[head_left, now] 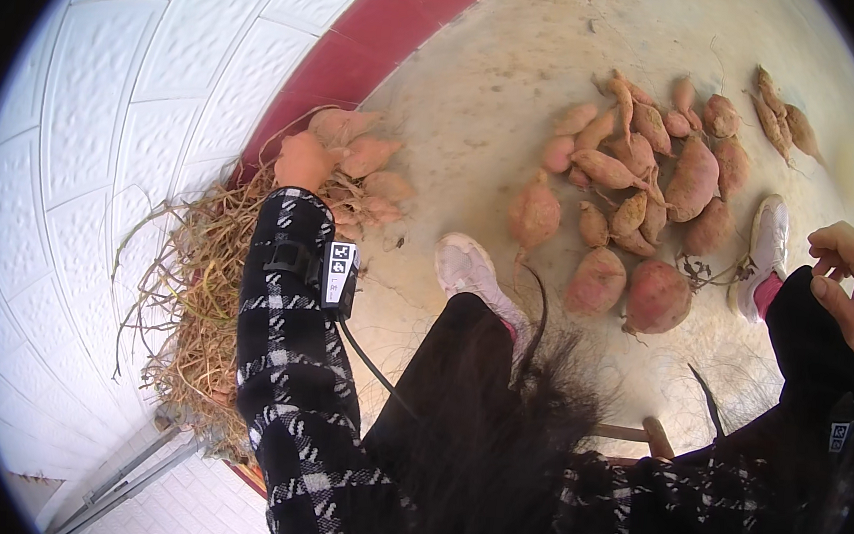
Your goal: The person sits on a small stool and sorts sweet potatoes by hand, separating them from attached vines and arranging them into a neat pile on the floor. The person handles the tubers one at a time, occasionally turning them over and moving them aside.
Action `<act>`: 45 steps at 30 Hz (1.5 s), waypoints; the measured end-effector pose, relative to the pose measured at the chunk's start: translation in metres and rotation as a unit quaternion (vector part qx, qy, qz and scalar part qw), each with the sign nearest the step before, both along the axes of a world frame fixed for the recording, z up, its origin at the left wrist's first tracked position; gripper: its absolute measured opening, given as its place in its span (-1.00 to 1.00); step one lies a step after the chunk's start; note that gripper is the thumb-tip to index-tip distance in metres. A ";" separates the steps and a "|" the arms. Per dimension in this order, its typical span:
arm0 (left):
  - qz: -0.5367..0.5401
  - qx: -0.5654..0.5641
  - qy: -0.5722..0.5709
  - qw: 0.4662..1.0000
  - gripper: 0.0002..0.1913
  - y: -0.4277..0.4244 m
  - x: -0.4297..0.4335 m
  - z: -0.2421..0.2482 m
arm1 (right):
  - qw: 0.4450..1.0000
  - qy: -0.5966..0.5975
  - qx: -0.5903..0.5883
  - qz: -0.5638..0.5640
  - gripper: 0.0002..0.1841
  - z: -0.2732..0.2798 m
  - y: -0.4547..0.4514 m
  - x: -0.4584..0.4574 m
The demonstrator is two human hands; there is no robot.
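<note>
My left hand reaches out against a cluster of sweet potatoes beside the wall. Its fingers blend in with the tubers, so whether they grip one cannot be made out. Dry vines and roots are heaped below that hand, under my plaid sleeve. My right hand hangs at the right rim above my knee, loosely curled, thumb apart from the fingers and nothing in it. Between my shoes lies a pile of loose pink sweet potatoes, with two large round ones nearest me.
A small bunch of thin sweet potatoes lies apart at the far right. The white tiled wall with its red base strip bounds the left side. My left shoe and right shoe flank the pile. Loose hair hangs across the lower middle.
</note>
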State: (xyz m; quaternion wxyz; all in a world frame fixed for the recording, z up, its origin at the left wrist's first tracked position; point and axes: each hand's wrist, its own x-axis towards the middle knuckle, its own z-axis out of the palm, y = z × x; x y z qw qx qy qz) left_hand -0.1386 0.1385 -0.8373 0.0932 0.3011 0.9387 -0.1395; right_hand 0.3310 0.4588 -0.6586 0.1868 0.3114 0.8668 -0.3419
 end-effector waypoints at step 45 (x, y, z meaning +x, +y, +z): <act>-0.050 0.306 -0.480 0.821 -0.79 0.072 0.105 -0.040 | 0.996 0.073 -0.047 0.035 -0.69 0.006 -0.007 0.008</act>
